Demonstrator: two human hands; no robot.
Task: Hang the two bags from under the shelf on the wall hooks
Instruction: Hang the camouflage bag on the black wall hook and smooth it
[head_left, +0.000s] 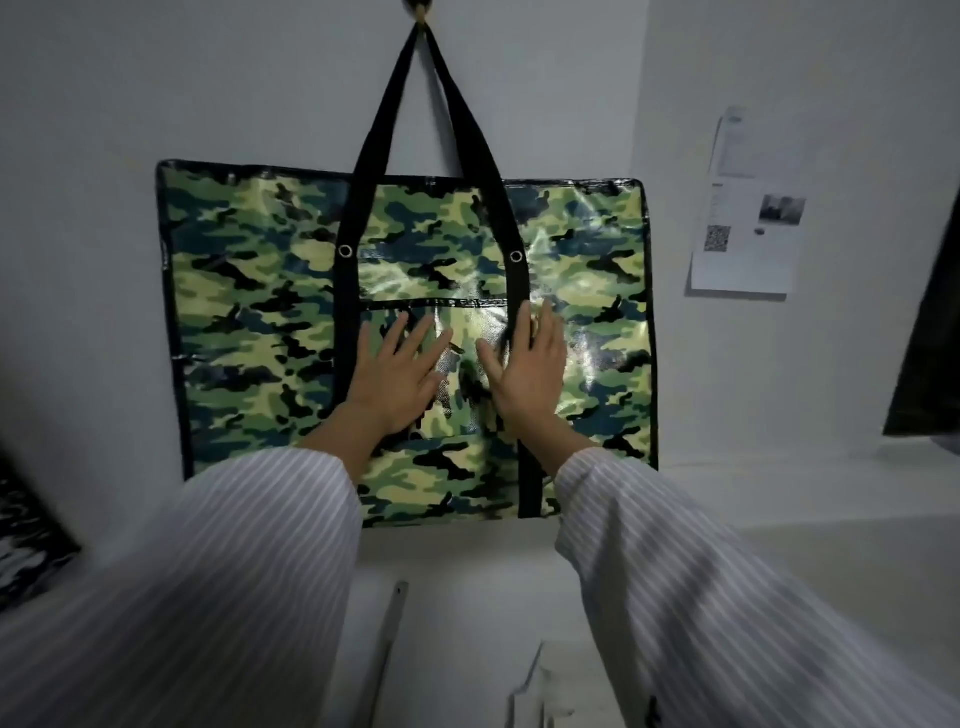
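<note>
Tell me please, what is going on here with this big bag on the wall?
A person in striped white sleeves presses the left hand and the right hand, both with straight fingers, flat against a large glossy green camouflage bag. The bag hangs by its black fabric handles from a hook on the white wall. At the left edge shows another camouflage-patterned thing, perhaps the second bag, not yet hung.

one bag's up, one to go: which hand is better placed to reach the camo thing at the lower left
Left, probably. The left hand and right hand both lie flat on the hung bag, but the camo thing sits at the picture's left edge, on the left hand's side.
</note>
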